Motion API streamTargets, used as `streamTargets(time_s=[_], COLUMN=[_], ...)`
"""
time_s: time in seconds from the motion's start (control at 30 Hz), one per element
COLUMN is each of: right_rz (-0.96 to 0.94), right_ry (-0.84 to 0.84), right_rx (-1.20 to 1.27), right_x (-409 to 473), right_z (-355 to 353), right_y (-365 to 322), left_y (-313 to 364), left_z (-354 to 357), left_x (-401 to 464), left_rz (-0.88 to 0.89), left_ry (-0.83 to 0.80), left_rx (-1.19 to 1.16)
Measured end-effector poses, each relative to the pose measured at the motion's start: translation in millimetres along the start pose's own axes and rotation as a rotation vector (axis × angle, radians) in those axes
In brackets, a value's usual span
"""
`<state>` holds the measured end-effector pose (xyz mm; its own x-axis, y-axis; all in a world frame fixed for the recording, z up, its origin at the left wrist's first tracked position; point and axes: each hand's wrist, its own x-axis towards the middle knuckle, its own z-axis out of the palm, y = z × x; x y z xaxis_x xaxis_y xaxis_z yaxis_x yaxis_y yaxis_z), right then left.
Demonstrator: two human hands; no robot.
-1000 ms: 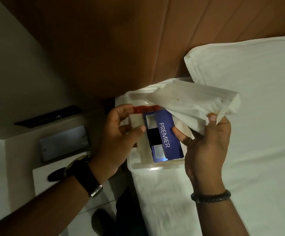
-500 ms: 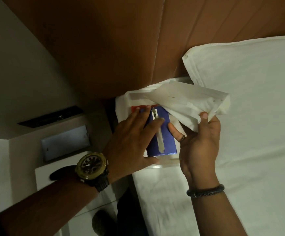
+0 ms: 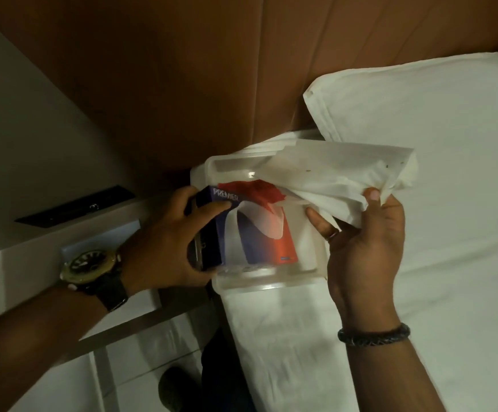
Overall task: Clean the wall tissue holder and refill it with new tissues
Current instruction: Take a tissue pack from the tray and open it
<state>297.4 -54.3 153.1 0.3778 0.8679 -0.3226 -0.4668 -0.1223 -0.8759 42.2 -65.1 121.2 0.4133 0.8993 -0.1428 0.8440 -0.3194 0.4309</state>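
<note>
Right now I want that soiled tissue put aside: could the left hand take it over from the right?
Probably not yet. The left hand is gripping the tissue box in the clear holder; it would have to let go before reaching the soiled tissue in the right hand.

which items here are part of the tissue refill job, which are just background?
Job: left hand on the tissue box; clear holder; right hand gripping the white cloth.

Background: pillow, bed sheet, wooden headboard, bedside table.
</note>
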Motion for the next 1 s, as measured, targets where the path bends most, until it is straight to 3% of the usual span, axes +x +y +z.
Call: streamTargets(time_s=[0.13, 0.33, 0.6, 0.8, 1.0], right_rz=[-0.056, -0.042, -0.009, -0.104, -0.209], right_ry=[-0.005, 0.014, 0.017, -0.031, -0.083], right_rx=[-0.036, -0.087, -0.190, -0.493, -0.698], right_x=[8.0, 12.9, 5.4, -5.5, -11.9], right_z=[-5.1, -13.7, -19.4, -4.0, 13.7], right_y=[-11.5, -8.4, 8.4, 11.6, 16.7], left_y=[-3.7, -4.9, -24.7, -20.6, -11.4], left_z=[39.6, 97.8, 126.9, 120.9, 113.6], left_x=[-3.8, 19.4, 16.8, 16.6, 18.9], left_rz=[0.028, 0.010, 0.065, 0.129, 0.071], left_ry=[0.052, 0.122, 0.033, -0.016, -0.108], left_rx=[-0.219, -0.314, -0.073, 0.004, 0.124])
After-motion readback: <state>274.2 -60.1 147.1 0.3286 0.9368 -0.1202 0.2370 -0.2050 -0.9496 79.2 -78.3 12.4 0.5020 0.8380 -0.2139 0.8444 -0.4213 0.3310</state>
